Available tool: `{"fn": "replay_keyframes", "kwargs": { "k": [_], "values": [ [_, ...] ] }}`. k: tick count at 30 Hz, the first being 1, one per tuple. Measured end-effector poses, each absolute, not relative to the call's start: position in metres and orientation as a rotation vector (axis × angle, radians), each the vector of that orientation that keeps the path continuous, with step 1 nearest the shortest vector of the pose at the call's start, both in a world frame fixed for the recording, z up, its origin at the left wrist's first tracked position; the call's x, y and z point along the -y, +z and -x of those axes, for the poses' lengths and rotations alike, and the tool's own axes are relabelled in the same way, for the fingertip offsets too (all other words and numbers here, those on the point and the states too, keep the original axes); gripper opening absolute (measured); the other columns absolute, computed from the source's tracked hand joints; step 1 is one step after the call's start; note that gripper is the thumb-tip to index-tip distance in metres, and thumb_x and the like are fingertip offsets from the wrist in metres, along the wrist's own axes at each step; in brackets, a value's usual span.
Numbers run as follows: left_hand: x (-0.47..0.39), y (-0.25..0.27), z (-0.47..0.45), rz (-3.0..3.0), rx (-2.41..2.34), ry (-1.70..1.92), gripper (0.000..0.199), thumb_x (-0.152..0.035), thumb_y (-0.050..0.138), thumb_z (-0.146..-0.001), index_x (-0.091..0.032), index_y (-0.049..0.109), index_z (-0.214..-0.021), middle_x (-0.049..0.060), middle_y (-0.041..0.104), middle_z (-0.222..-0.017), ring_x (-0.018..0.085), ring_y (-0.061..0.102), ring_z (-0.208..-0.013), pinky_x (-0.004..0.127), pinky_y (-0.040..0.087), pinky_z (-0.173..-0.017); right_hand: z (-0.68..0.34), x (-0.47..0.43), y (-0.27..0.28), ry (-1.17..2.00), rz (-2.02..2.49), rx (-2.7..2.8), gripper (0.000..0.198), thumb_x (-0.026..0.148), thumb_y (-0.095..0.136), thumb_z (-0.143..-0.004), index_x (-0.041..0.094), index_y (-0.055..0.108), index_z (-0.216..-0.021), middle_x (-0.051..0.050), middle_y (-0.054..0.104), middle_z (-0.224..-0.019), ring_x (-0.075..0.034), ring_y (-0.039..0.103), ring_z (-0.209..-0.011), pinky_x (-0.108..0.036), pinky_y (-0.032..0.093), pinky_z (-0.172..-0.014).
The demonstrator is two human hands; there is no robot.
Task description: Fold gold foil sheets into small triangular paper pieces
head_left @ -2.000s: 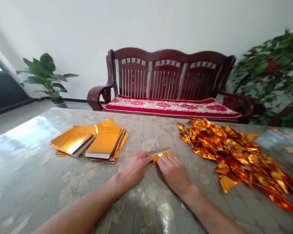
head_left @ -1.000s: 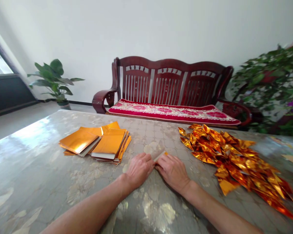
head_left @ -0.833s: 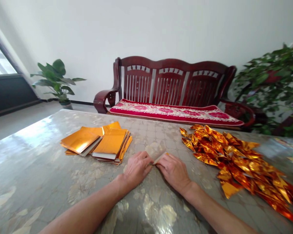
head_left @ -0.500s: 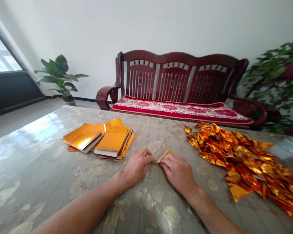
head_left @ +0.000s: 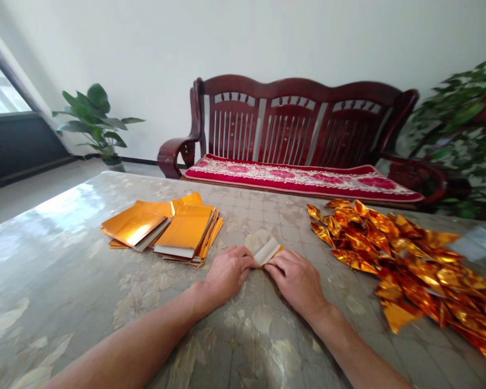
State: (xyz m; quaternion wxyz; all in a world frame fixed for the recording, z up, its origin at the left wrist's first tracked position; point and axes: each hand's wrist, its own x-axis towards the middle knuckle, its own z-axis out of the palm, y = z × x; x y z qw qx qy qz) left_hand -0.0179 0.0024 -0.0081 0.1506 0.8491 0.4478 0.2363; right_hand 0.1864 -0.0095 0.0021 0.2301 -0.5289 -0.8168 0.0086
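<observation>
Pinching folded paper [head_left: 266, 252] with our left hand [head_left: 229, 270] and right hand [head_left: 298, 280] | grip closed at either side, likely to steady it | over the counter [head_left: 85, 292], between flat sheets [head_left: 186, 227] and foil pieces [head_left: 403, 248]

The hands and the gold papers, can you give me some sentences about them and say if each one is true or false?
1. The left hand and the right hand are on the same paper. True.
2. The stack lies to the right of both hands. False: it lies to their left.
3. The heap is on the right side of the table. True.
4. The heap is neat, flat sheets. False: it is folded, pointy pieces.
5. The bench is past the table's far edge. True.
6. The bench's cover is plain blue. False: it is red with a pale pattern.
</observation>
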Motion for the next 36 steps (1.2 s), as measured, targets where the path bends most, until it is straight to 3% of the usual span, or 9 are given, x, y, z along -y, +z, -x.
{"fn": "replay_keyframes", "kwargs": {
  "k": [13,18,24,36],
  "values": [
    [0.001,0.001,0.012,-2.383,-1.361,0.670,0.021,-0.013,0.059,-0.079,-0.024,0.072,-0.092,0.001,0.069,-0.096,0.018,0.061,-0.096,0.027,0.045,-0.090,-0.184,0.005,-0.001,0.070,1.510,2.216,0.015,0.030,0.061,-0.089,0.024,0.067,-0.076,-0.001,0.065,-0.080,-0.019,0.054,-0.082,-0.029,0.037,-0.071],
    [0.002,0.004,0.006,-2.363,-1.441,0.644,0.011,-0.022,0.060,-0.085,-0.022,0.071,-0.086,0.002,0.069,-0.091,0.018,0.062,-0.093,0.027,0.044,-0.086,-0.184,0.002,-0.003,0.085,1.513,2.204,0.015,0.029,0.062,-0.089,0.024,0.065,-0.075,-0.001,0.065,-0.080,-0.019,0.054,-0.081,-0.029,0.036,-0.069],
    [0.000,0.006,-0.001,-2.339,-1.555,0.617,0.020,-0.028,0.058,-0.090,-0.019,0.065,-0.074,0.002,0.066,-0.084,0.016,0.061,-0.085,0.025,0.042,-0.076,-0.184,0.001,-0.005,0.083,1.513,2.201,0.016,0.030,0.062,-0.089,0.024,0.064,-0.075,0.000,0.065,-0.079,-0.018,0.055,-0.080,-0.029,0.035,-0.069],
    [0.000,0.005,-0.005,-2.391,-1.629,0.561,0.023,-0.032,0.055,-0.092,-0.020,0.063,-0.075,0.003,0.065,-0.087,0.017,0.060,-0.085,0.026,0.041,-0.075,-0.183,0.000,-0.003,0.065,1.545,2.181,0.015,0.028,0.062,-0.088,0.023,0.062,-0.073,0.000,0.067,-0.077,-0.018,0.056,-0.078,-0.029,0.035,-0.068]
  ]
}}
